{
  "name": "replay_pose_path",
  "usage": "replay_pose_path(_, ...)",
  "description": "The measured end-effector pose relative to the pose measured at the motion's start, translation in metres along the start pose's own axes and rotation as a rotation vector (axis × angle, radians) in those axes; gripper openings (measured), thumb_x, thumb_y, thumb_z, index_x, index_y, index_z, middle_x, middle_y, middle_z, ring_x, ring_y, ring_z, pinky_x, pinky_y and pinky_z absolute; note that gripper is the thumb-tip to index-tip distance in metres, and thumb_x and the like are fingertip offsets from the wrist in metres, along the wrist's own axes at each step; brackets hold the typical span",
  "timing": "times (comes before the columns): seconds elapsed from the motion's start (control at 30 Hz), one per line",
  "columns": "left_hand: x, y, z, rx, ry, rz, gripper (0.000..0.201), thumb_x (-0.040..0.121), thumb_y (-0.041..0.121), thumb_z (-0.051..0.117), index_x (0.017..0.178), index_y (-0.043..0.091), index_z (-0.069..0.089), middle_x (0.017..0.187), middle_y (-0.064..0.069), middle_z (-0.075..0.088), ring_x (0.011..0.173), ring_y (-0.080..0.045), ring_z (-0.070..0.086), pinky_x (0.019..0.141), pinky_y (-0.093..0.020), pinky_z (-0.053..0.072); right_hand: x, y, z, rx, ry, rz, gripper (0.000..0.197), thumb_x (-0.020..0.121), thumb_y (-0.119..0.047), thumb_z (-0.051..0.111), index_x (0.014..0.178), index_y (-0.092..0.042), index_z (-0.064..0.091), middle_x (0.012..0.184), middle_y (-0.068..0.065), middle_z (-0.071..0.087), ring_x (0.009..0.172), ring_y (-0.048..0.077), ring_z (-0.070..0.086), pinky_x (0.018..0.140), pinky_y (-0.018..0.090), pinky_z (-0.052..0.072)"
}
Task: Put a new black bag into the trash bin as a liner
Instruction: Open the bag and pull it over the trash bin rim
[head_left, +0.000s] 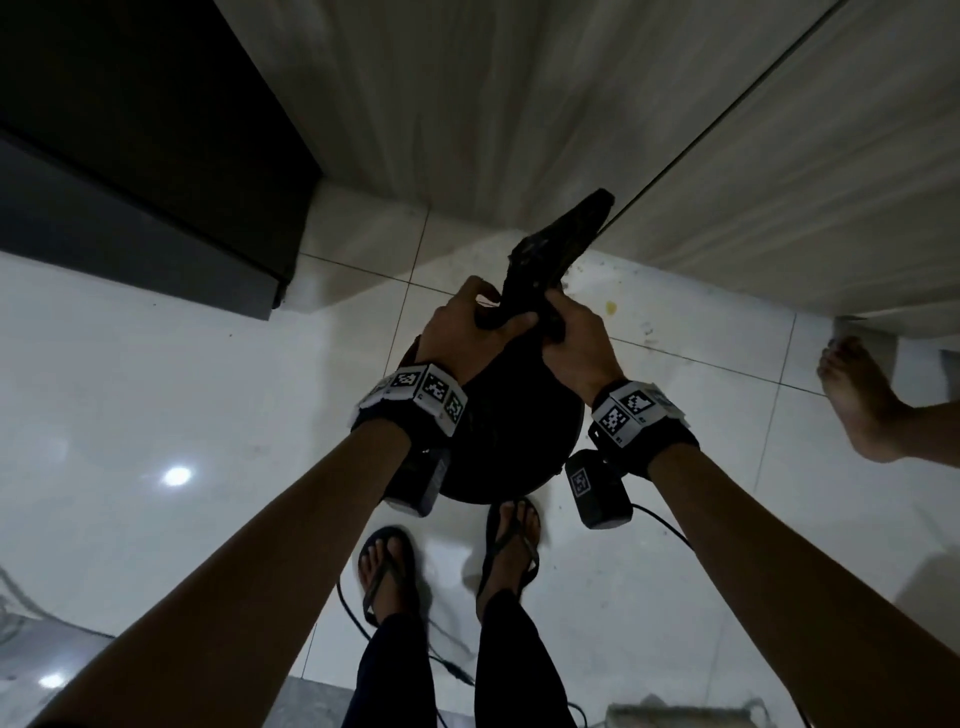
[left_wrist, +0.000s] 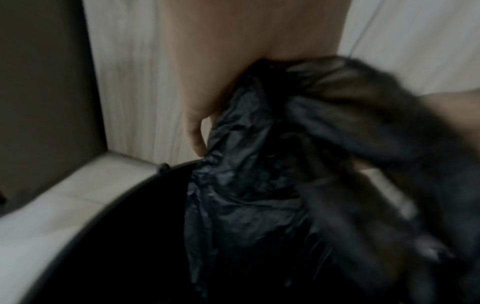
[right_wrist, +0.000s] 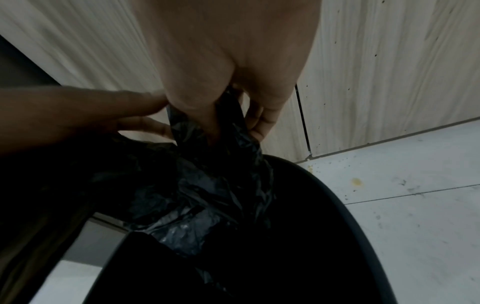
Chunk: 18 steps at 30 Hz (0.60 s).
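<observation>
A crumpled black plastic bag (head_left: 558, 244) sticks up between my two hands, above a round black trash bin (head_left: 498, 457) on the white tiled floor. My left hand (head_left: 470, 325) grips the bag's bunched lower part from the left. Pressed close against it, my right hand (head_left: 569, 332) grips the same bunch from the right. In the left wrist view the bag (left_wrist: 244, 185) hangs down into the bin (left_wrist: 103, 226). In the right wrist view my right hand's fingers (right_wrist: 262, 121) pinch the bag (right_wrist: 207, 185) over the dark bin (right_wrist: 324, 216) mouth. The bin's inside is too dark to read.
A pale wood-grain cabinet (head_left: 519, 104) stands just behind the bin. A dark unit (head_left: 130, 156) is at the back left. My sandalled feet (head_left: 447, 566) stand in front of the bin, with a cable on the floor. Another person's bare foot (head_left: 857, 400) is at the right.
</observation>
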<state>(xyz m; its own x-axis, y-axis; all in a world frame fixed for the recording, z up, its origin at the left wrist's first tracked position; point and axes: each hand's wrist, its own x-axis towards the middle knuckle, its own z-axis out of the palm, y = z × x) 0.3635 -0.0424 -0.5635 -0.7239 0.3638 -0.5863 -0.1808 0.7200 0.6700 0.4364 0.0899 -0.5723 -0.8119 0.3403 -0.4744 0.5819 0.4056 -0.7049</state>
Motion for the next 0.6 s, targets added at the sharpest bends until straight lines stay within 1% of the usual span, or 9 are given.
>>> replay_pose_path(0.1, 0.005, 0.008, -0.002, 0.007, 0.111, 0.044, 0.024, 0.082, 0.033, 0.066, 0.099, 0.018, 0.058, 0.091, 0.0, 0.07, 0.088, -0.022, 0.066, 0.072, -0.028, 0.049, 0.003, -0.002, -0.001, 0.047, 0.006, 0.016, 0.052, 0.083, 0.008, 0.051, 0.131, -0.009, 0.055, 0.122, 0.006, 0.064, 0.116, 0.02, 0.058, 0.101, 0.025, 0.043)
replay_pose_path(0.17, 0.008, 0.013, -0.004, 0.007, 0.174, 0.07, 0.022, 0.084, 0.02, 0.063, 0.103, 0.011, 0.055, 0.094, -0.006, 0.07, 0.089, -0.027, 0.065, 0.07, -0.028, 0.045, 0.005, -0.001, -0.004, 0.082, 0.033, 0.011, 0.054, 0.082, 0.009, 0.053, 0.132, -0.011, 0.056, 0.126, 0.009, 0.063, 0.119, 0.021, 0.057, 0.105, 0.028, 0.043)
replay_pose_path(0.23, 0.007, 0.015, -0.01, -0.044, 0.265, 0.082, 0.025, 0.085, 0.008, 0.056, 0.109, 0.007, 0.047, 0.093, -0.011, 0.069, 0.084, -0.032, 0.064, 0.069, -0.033, 0.046, 0.005, 0.0, -0.01, 0.125, 0.082, -0.009, 0.058, 0.079, 0.014, 0.052, 0.129, -0.015, 0.06, 0.124, 0.005, 0.064, 0.115, 0.012, 0.056, 0.102, 0.019, 0.042)
replay_pose_path(0.3, 0.005, 0.013, -0.02, -0.049, 0.382, 0.105, 0.025, 0.083, -0.001, 0.045, 0.107, 0.005, 0.044, 0.083, -0.011, 0.062, 0.073, -0.031, 0.059, 0.065, -0.034, 0.042, 0.004, -0.001, -0.019, 0.157, 0.158, -0.023, 0.059, 0.077, 0.018, 0.048, 0.123, -0.016, 0.063, 0.118, -0.001, 0.065, 0.112, 0.008, 0.056, 0.1, 0.015, 0.041)
replay_pose_path(0.4, -0.001, 0.005, -0.031, 0.074, 0.433, 0.174, 0.023, 0.074, -0.006, 0.037, 0.084, 0.014, 0.043, 0.078, -0.007, 0.052, 0.067, -0.031, 0.052, 0.059, -0.031, 0.036, 0.004, 0.0, -0.027, 0.192, 0.222, 0.019, 0.052, 0.081, 0.016, 0.047, 0.118, -0.014, 0.066, 0.109, -0.004, 0.065, 0.11, 0.011, 0.059, 0.1, 0.027, 0.049)
replay_pose_path(0.47, -0.002, -0.001, -0.032, 0.13, 0.427, 0.216, 0.026, 0.073, -0.006, 0.04, 0.074, 0.019, 0.047, 0.095, -0.003, 0.057, 0.077, -0.026, 0.058, 0.061, -0.03, 0.042, 0.005, 0.0, -0.026, 0.167, 0.211, 0.025, 0.047, 0.085, 0.011, 0.049, 0.123, -0.013, 0.063, 0.116, 0.003, 0.066, 0.113, 0.018, 0.059, 0.101, 0.035, 0.049)
replay_pose_path(0.5, -0.002, -0.004, -0.031, 0.126, 0.412, 0.224, 0.027, 0.075, -0.004, 0.043, 0.076, 0.021, 0.054, 0.111, 0.002, 0.058, 0.089, -0.02, 0.06, 0.069, -0.029, 0.047, 0.006, 0.0, -0.025, 0.131, 0.198, 0.02, 0.046, 0.087, 0.006, 0.051, 0.127, -0.013, 0.06, 0.121, 0.008, 0.063, 0.117, 0.023, 0.057, 0.102, 0.038, 0.048)
replay_pose_path(0.57, -0.003, -0.009, -0.027, 0.13, 0.34, 0.226, 0.04, 0.077, 0.003, 0.05, 0.101, 0.03, 0.067, 0.142, 0.005, 0.042, 0.115, -0.014, 0.051, 0.09, -0.029, 0.045, 0.006, -0.001, -0.02, -0.043, 0.163, 0.02, 0.048, 0.088, -0.005, 0.053, 0.134, -0.018, 0.054, 0.13, 0.014, 0.054, 0.122, 0.032, 0.049, 0.103, 0.045, 0.044)
replay_pose_path(0.6, -0.003, -0.009, -0.025, 0.164, 0.304, 0.232, 0.049, 0.077, 0.007, 0.053, 0.116, 0.034, 0.063, 0.151, 0.002, 0.032, 0.124, -0.017, 0.044, 0.098, -0.031, 0.041, 0.005, -0.002, -0.018, -0.162, 0.156, 0.03, 0.051, 0.086, -0.01, 0.055, 0.136, -0.021, 0.052, 0.134, 0.014, 0.048, 0.124, 0.034, 0.043, 0.102, 0.048, 0.042)
